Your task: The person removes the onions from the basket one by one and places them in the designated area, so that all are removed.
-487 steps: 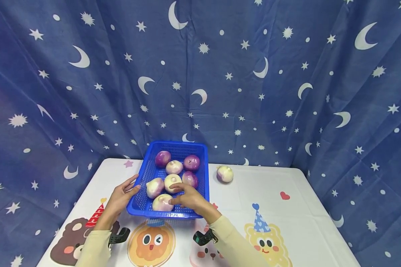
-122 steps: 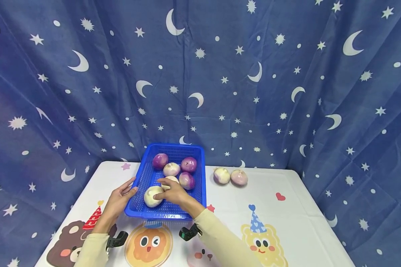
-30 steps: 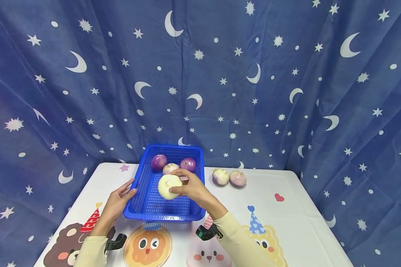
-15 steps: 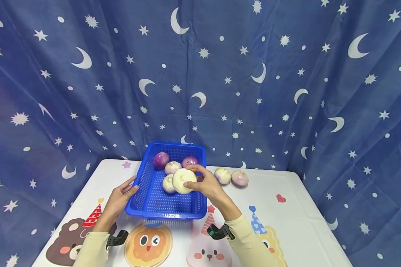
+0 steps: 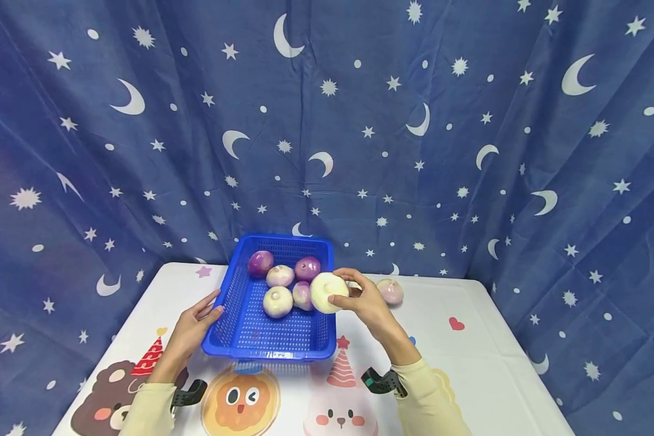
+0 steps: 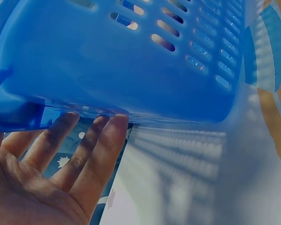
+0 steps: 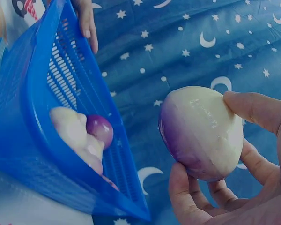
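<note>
In the head view my right hand [image 5: 367,300] holds a white-and-purple turnip [image 5: 327,293] above the right rim of the blue plastic basket [image 5: 275,352], pinching it between thumb and fingers. The right wrist view shows this turnip [image 7: 201,133] from the side, half cream and half purple. Beside the basket's left rim, my left hand [image 5: 192,327] touches the outer wall with fairly straight fingers [image 6: 105,145]; its thumb is partly hidden in the left wrist view. Several turnips lie inside, among them a purple one [image 5: 260,264] and a pale one [image 5: 278,301].
Right of the basket, a pinkish turnip [image 5: 390,292] sits on the table; another beside it is mostly hidden by my right hand. The white tablecloth [image 5: 485,357] has cartoon prints. A blue star-and-moon curtain [image 5: 360,121] hangs behind the table.
My right hand has lifted a turnip from the basket's front and carried it rightward to the right rim. A second turnip had joined the first on the table earlier. My left hand stays put.
</note>
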`<state>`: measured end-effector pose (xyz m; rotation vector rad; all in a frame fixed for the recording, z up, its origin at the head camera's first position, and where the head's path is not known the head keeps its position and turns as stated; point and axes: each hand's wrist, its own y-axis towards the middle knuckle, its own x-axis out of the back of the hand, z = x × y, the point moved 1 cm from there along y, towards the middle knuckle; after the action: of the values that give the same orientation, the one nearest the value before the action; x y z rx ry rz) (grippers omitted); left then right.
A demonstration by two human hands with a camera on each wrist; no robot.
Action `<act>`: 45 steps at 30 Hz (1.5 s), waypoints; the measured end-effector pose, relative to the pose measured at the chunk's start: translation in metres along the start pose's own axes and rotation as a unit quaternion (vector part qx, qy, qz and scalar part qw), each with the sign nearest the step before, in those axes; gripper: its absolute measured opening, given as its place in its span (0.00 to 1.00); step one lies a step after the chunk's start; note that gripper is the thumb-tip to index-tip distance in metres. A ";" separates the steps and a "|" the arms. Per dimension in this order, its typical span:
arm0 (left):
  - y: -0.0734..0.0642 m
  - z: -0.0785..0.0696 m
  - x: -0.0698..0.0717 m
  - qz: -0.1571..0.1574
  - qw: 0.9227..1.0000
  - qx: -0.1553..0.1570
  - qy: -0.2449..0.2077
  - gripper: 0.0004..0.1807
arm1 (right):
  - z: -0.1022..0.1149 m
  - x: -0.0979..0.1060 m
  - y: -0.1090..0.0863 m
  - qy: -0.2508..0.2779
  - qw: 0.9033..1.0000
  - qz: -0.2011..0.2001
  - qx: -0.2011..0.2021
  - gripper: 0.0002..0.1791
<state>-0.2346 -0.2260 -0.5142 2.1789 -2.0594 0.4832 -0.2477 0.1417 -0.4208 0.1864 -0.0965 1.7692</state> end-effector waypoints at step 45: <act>0.002 -0.002 0.002 0.003 1.000 -0.003 -0.006 0.35 | -0.079 0.118 -0.029 -0.017 0.983 -0.150 -0.107 0.34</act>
<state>-0.2367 -0.2279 -0.5118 2.1784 -2.0709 0.4667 -0.2482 0.2750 -0.4784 0.0713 -0.2684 1.4435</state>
